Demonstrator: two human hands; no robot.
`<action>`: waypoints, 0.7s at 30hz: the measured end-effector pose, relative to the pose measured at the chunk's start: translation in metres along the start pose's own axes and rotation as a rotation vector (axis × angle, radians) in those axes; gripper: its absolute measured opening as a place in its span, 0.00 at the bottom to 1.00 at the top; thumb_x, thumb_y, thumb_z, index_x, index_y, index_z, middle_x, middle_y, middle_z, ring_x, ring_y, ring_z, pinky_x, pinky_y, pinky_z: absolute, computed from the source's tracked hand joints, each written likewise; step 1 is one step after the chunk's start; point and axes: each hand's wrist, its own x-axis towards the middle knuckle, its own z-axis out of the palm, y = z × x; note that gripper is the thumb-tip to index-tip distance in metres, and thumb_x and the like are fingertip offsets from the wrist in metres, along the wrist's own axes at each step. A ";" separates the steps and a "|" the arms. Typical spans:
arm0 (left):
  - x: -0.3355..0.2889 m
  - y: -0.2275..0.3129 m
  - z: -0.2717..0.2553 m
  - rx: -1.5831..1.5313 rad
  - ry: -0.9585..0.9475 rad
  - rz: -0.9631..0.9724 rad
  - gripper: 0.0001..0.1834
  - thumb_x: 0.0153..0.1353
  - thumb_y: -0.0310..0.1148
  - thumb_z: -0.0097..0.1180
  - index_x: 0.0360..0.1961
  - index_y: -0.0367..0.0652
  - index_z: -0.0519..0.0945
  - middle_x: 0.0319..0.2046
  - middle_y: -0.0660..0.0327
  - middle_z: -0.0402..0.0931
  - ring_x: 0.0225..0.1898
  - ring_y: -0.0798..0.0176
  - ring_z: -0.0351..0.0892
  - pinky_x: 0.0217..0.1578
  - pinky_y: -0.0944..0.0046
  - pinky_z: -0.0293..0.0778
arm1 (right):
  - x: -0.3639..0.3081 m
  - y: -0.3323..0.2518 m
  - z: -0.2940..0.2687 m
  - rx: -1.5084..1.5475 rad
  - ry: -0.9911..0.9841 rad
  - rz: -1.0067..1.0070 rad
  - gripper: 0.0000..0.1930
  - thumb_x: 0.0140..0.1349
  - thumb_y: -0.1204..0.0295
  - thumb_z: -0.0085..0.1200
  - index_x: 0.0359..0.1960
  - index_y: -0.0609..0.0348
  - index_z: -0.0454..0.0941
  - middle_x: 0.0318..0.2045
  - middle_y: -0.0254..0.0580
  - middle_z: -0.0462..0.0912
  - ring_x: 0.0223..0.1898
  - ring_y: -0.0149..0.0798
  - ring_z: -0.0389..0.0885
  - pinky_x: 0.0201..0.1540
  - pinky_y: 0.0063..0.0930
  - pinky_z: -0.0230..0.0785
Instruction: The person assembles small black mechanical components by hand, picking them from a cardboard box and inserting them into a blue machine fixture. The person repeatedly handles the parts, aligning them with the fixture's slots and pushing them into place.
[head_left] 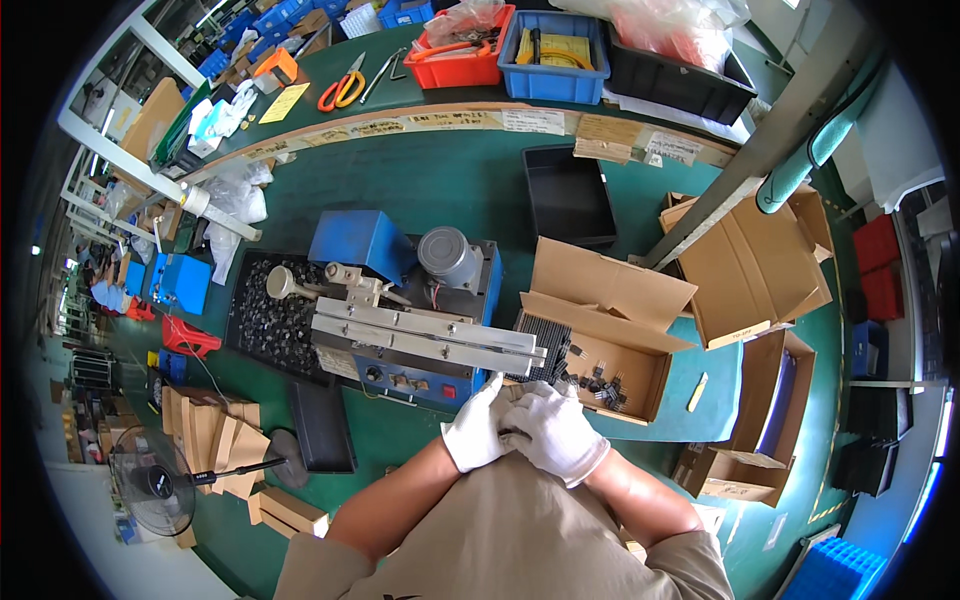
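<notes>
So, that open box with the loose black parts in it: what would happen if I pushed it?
The box would probably slide rather than tip, being low and broad. Its raised flap looks like thin cardboard, so might bend. The loose black parts would likely shift about.

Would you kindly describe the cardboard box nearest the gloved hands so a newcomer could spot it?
Find the blue-and-silver machine on the green table. Just right of it sits an open cardboard box, flap raised. Unlike the cartons farther right, it visibly holds small black parts.
</notes>
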 end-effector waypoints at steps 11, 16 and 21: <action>-0.001 0.004 -0.001 0.193 -0.020 0.154 0.15 0.77 0.38 0.46 0.56 0.42 0.75 0.41 0.63 0.78 0.40 0.69 0.78 0.39 0.65 0.76 | -0.002 0.011 -0.007 0.419 0.380 0.065 0.12 0.56 0.75 0.63 0.43 0.55 0.81 0.35 0.45 0.82 0.37 0.52 0.80 0.42 0.42 0.73; 0.016 -0.001 -0.029 0.528 0.060 0.260 0.20 0.76 0.47 0.48 0.54 0.42 0.77 0.38 0.62 0.80 0.36 0.68 0.80 0.36 0.68 0.75 | -0.004 0.021 -0.006 0.280 0.483 0.166 0.13 0.58 0.80 0.60 0.46 0.57 0.80 0.36 0.47 0.82 0.39 0.52 0.81 0.42 0.41 0.75; 0.010 0.004 -0.026 0.600 0.187 0.132 0.23 0.74 0.51 0.51 0.53 0.41 0.79 0.35 0.61 0.82 0.34 0.67 0.82 0.34 0.68 0.75 | 0.011 0.040 -0.032 0.067 0.408 0.176 0.16 0.59 0.81 0.54 0.50 0.56 0.78 0.36 0.48 0.81 0.38 0.53 0.80 0.42 0.43 0.75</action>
